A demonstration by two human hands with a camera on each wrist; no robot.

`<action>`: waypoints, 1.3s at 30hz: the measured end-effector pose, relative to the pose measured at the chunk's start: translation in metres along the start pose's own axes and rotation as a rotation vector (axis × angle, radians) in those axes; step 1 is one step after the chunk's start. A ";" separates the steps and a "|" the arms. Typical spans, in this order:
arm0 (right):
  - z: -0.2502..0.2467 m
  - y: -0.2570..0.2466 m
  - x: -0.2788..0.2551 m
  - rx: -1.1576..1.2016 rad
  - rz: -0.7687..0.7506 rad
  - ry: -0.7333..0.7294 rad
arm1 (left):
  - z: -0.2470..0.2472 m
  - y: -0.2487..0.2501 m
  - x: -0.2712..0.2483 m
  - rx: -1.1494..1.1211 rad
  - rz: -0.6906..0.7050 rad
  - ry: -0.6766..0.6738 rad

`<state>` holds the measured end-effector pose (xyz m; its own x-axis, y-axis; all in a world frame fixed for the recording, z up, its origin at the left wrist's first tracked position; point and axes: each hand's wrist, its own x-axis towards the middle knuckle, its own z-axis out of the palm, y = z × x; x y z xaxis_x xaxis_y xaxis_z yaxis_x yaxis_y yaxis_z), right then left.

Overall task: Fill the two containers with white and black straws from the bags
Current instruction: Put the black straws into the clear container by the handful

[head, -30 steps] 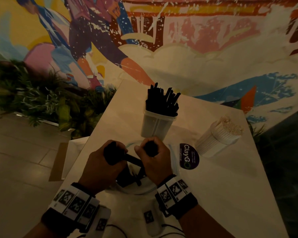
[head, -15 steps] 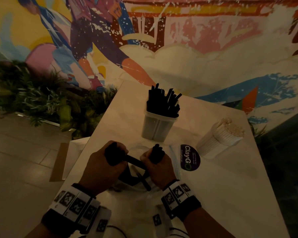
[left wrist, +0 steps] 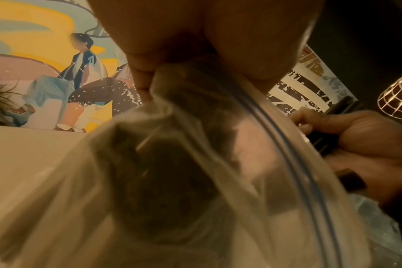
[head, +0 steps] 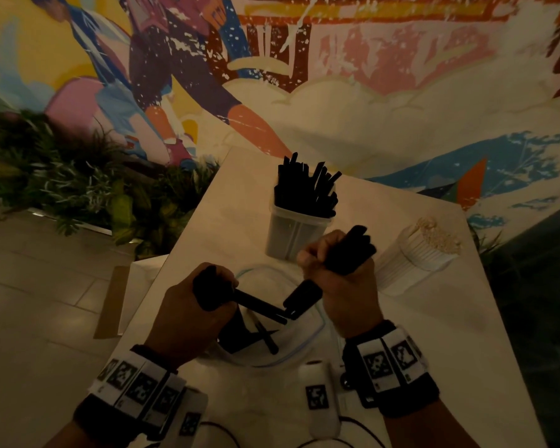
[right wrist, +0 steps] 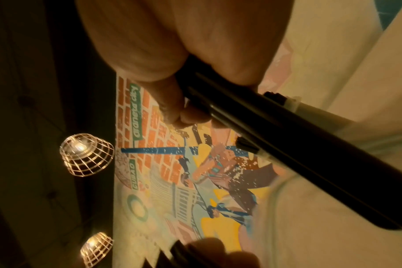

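While the right hand (head: 340,273) clamps a bundle of black straws (head: 349,250), the left hand (head: 191,315) grips the bag (head: 307,347); light, slippery, best held mid-length.

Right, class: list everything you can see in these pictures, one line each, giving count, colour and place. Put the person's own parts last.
table: one, pale, under everything.
black straw container: one, translucent, centre, holds upright black straws.
white straw container: one, clear, right of it, packed with white straws.
plastic bag: one, clear, between the hands, a few black straws inside.
black straw bundles: two, one in each grip, left and right.
plants: green, along the wall at left.
mural: one, multicoloured, on the wall behind.
cage lamps: two, lit, seen from the right wrist.
wrist bands: two, black-and-white markers.
left hand: holds straws over the bag.
right hand: holds lifted straws.
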<state>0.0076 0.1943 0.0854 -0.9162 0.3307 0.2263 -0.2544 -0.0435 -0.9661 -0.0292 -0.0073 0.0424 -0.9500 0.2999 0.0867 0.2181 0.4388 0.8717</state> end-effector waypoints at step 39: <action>-0.013 -0.023 0.158 -0.749 0.234 0.290 | -0.003 -0.005 -0.001 -0.075 -0.016 0.013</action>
<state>-0.1274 0.2598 0.1417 -0.7775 0.6253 0.0673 0.2998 0.4626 -0.8343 -0.0303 -0.0122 0.0396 -0.9560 0.2827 0.0786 0.1864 0.3782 0.9068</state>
